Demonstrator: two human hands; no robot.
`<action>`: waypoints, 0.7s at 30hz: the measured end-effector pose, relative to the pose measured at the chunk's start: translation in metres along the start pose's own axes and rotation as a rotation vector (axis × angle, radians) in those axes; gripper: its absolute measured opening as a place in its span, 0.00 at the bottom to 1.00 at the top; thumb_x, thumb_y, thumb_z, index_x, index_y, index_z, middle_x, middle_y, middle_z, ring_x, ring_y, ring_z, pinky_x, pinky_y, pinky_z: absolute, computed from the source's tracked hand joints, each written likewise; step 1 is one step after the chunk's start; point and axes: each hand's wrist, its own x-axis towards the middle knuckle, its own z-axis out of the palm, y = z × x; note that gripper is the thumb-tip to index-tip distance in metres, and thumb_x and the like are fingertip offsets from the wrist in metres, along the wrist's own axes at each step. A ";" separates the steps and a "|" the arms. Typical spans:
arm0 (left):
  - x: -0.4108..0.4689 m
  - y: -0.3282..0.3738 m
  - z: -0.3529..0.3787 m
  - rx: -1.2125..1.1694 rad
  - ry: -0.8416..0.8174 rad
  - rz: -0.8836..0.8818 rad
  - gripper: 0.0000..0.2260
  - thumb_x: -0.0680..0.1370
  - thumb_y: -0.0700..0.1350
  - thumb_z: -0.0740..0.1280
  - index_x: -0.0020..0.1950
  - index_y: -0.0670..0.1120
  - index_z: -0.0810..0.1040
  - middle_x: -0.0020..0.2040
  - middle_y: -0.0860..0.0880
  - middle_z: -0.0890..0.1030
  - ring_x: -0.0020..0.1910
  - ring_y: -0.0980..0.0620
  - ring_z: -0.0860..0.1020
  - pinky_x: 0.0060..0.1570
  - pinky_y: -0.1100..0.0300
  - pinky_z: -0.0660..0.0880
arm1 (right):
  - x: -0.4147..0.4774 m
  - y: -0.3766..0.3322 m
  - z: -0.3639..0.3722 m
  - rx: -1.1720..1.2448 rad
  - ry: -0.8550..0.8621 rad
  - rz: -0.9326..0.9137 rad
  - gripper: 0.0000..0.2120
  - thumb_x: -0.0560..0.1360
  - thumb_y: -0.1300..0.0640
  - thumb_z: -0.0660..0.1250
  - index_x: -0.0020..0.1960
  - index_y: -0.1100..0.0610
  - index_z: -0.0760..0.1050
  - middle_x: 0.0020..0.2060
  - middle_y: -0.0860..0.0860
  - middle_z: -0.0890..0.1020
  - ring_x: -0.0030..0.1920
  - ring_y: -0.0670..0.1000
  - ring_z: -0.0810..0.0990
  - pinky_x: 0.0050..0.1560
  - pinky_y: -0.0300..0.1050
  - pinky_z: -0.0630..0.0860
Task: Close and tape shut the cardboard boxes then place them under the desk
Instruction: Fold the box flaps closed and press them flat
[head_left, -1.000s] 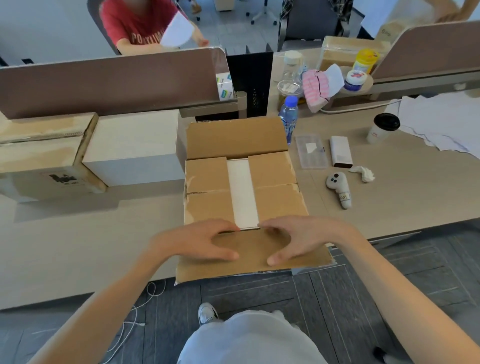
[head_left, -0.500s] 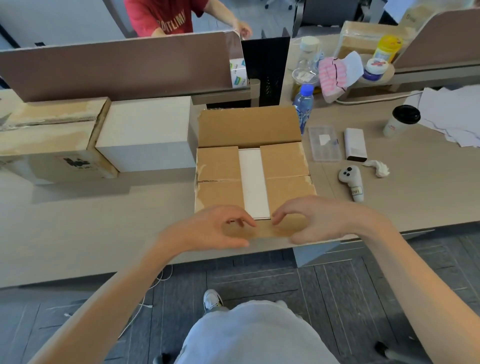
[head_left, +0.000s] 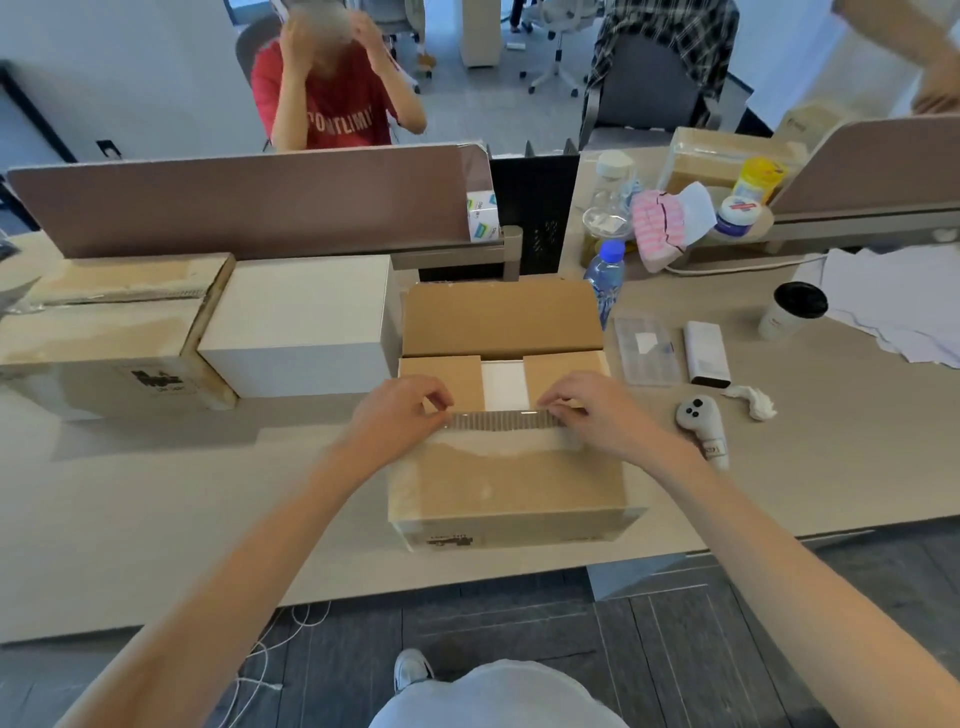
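A brown cardboard box (head_left: 506, 488) stands on the desk in front of me. Its near flap is folded up over the top, its corrugated edge (head_left: 501, 419) held level across the box. My left hand (head_left: 397, 413) pinches that edge at its left end and my right hand (head_left: 587, 410) pinches it at the right end. The two side flaps lie folded in, with a white item (head_left: 505, 383) showing in the gap between them. The far flap (head_left: 501, 317) stands open toward the back.
A white box (head_left: 301, 322) and a taped brown box (head_left: 104, 332) sit to the left. A water bottle (head_left: 604, 280), clear case (head_left: 647, 349), white block (head_left: 705, 353), controller (head_left: 702, 422), tissue (head_left: 756, 401), coffee cup (head_left: 792, 310) and papers (head_left: 893, 296) lie right. A person in red sits behind the divider (head_left: 249, 197).
The near flap, earlier hanging out flat over the desk edge under my palms, has been lifted and folded up over the box. My hands moved forward and now pinch its edge.
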 end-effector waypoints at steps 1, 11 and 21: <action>0.009 -0.004 0.004 0.060 -0.019 -0.031 0.08 0.75 0.46 0.68 0.54 0.54 0.79 0.50 0.59 0.80 0.50 0.54 0.78 0.50 0.57 0.75 | 0.010 0.008 0.007 -0.045 -0.026 0.027 0.14 0.78 0.59 0.66 0.63 0.55 0.79 0.59 0.53 0.80 0.62 0.55 0.75 0.64 0.49 0.70; 0.099 -0.029 -0.004 -0.624 0.098 -0.497 0.22 0.77 0.39 0.64 0.68 0.40 0.60 0.54 0.49 0.72 0.53 0.49 0.73 0.50 0.55 0.74 | 0.078 0.059 -0.005 0.838 0.217 0.529 0.26 0.72 0.49 0.70 0.69 0.46 0.69 0.61 0.45 0.77 0.62 0.50 0.76 0.58 0.47 0.71; 0.102 -0.058 0.002 -0.673 0.232 -0.491 0.15 0.82 0.45 0.54 0.67 0.45 0.66 0.61 0.43 0.76 0.60 0.42 0.75 0.62 0.44 0.72 | 0.072 0.071 -0.021 1.158 0.348 0.684 0.17 0.83 0.49 0.51 0.59 0.56 0.76 0.54 0.52 0.81 0.51 0.47 0.78 0.51 0.44 0.73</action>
